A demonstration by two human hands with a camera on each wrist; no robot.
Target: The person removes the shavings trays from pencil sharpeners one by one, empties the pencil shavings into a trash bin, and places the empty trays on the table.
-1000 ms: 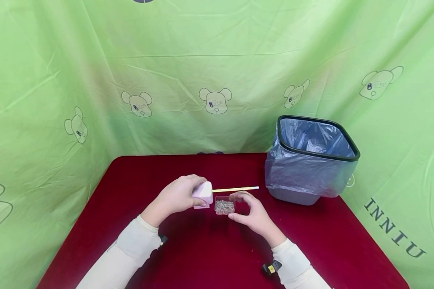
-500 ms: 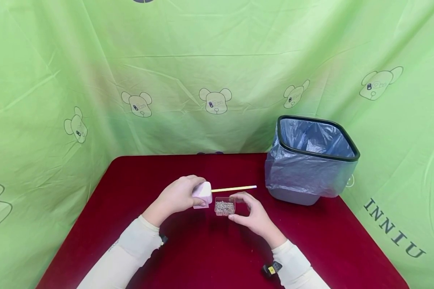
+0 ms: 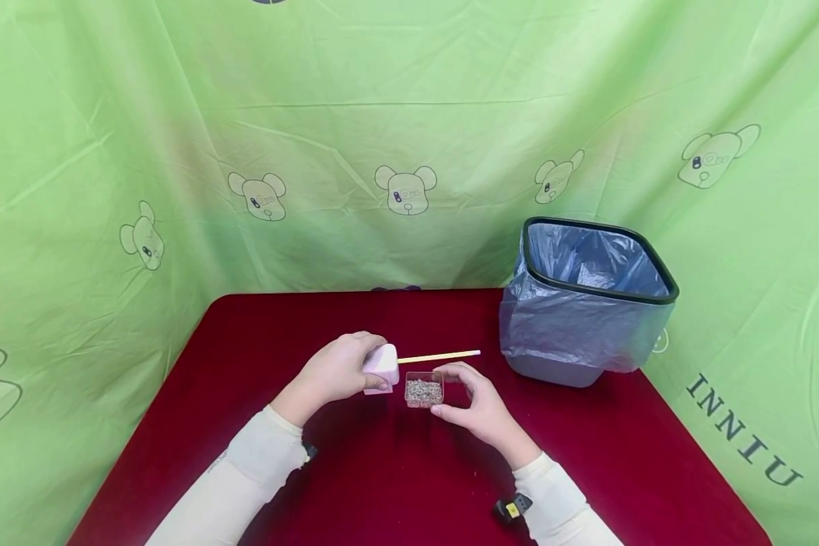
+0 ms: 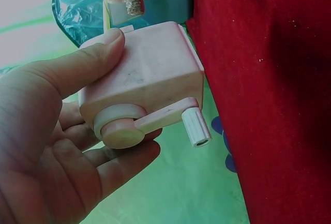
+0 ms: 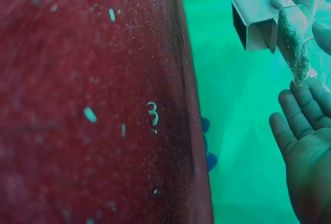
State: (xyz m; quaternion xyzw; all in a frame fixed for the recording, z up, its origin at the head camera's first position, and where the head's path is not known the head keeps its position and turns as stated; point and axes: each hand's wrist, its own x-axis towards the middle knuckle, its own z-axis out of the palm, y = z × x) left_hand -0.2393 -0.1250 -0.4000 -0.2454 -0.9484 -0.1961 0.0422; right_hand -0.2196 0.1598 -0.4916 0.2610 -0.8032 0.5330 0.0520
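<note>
A pink crank pencil sharpener (image 4: 150, 53) is gripped by my left hand (image 3: 336, 369), thumb on its top face and fingers underneath. Its crank with a ribbed white knob (image 4: 197, 127) faces the left wrist camera. From the sharpener's other side sticks out a yellow pencil (image 3: 440, 356) with a pale end. Just right of the sharpener, my right hand (image 3: 476, 406) pinches a small clear drawer (image 3: 425, 389) between thumb and fingertips. Pencil shavings (image 5: 293, 43) fill much of it. In the right wrist view the sharpener shows a square opening (image 5: 261, 33), apart from the drawer.
A bin (image 3: 553, 370) with a black rim and a bluish plastic liner stands at the table's back right. Crumbs and a curled shaving (image 5: 153, 113) lie on the red tablecloth (image 3: 409, 485). Green printed curtains (image 3: 327, 136) hang behind and along both sides.
The sharpener and pencil have shifted slightly left, away from the drawer. The clear drawer has tilted a little, so more of its inside shows. The right hand has hardly moved.
</note>
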